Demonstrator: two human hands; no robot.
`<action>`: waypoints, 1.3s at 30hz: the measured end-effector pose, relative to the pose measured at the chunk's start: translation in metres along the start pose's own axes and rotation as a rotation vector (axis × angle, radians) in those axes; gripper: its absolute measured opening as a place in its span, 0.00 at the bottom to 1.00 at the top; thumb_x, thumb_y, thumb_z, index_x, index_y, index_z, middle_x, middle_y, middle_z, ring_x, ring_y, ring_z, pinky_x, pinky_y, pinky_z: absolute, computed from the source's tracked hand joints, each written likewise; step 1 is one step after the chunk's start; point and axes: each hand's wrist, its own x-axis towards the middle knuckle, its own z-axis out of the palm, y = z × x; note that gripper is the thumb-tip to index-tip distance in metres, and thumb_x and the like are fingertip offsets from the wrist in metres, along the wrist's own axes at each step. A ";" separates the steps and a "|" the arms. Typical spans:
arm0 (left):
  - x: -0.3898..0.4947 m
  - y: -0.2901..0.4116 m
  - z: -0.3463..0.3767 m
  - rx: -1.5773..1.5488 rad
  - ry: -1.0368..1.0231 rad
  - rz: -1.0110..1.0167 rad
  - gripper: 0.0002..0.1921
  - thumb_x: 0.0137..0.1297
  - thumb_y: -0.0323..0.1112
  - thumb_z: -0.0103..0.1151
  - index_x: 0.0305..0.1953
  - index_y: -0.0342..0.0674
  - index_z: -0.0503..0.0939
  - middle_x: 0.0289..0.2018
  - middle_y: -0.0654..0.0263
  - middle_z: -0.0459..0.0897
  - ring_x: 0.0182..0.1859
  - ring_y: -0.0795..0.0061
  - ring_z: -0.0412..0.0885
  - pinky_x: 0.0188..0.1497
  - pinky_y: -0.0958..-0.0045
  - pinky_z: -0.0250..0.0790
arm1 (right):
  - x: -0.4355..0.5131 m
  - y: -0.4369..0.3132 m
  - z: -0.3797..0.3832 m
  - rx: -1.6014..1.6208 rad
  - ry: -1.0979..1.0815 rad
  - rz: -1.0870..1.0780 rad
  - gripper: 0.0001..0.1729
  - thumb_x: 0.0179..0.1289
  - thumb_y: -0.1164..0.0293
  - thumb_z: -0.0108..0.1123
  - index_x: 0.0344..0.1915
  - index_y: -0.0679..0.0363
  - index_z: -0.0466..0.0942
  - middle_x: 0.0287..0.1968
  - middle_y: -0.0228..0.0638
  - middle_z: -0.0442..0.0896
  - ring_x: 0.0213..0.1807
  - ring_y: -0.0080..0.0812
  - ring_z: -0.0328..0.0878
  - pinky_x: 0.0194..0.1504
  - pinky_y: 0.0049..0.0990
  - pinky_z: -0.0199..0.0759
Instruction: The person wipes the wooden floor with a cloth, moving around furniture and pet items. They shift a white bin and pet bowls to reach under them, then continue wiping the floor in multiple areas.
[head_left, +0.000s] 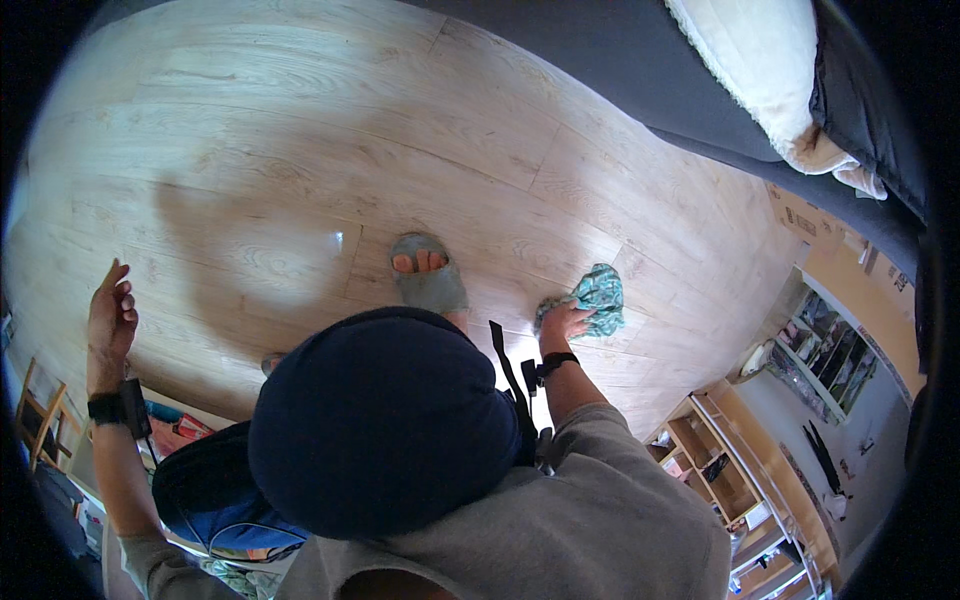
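A crumpled green patterned cloth (602, 300) lies on the wood-look floor (480, 150), right of my foot. My right hand (568, 321) rests on it with the fingers over its folds, and part of the cloth shows on the wrist side too. My left hand (112, 319) is out at the far left, holding nothing, its fingers loosely bent and one pointing away. Both wrists carry black straps; a small black device (135, 409) sits on the left one. A grey slipper (427, 274) is on one foot. My dark blue trouser knee (382, 420) hides much of the lower middle.
Dark grey upholstered furniture (585, 52) with a cream fleece blanket (765, 67) borders the floor at upper right. A cardboard box (817, 217) stands below it. Wooden shelving (712, 457) is at lower right. At lower left are a wooden frame (45, 412) and a red item (191, 427).
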 end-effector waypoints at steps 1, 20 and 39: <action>-0.012 0.006 -0.003 -0.105 -0.069 0.021 0.16 0.78 0.47 0.58 0.53 0.41 0.77 0.27 0.77 0.75 0.22 0.90 0.66 0.18 0.86 0.57 | -0.014 -0.006 0.009 -0.039 0.016 -0.016 0.45 0.77 0.48 0.51 0.82 0.57 0.47 0.79 0.64 0.51 0.81 0.67 0.45 0.78 0.60 0.46; -0.175 0.021 0.002 -1.176 -0.160 0.118 0.07 0.78 0.36 0.54 0.41 0.41 0.75 0.27 0.74 0.73 0.20 0.90 0.61 0.17 0.87 0.53 | -0.435 -0.464 0.080 -0.224 -0.280 -2.019 0.40 0.76 0.57 0.53 0.81 0.58 0.54 0.80 0.50 0.58 0.84 0.51 0.44 0.80 0.61 0.34; -0.264 -0.006 0.059 -1.357 -0.121 -0.397 0.10 0.72 0.39 0.60 0.40 0.43 0.71 0.24 0.66 0.73 0.19 0.76 0.67 0.19 0.72 0.56 | -0.366 -0.383 -0.197 -0.881 -0.975 -1.605 0.13 0.73 0.69 0.54 0.45 0.67 0.82 0.47 0.51 0.85 0.47 0.58 0.82 0.51 0.44 0.77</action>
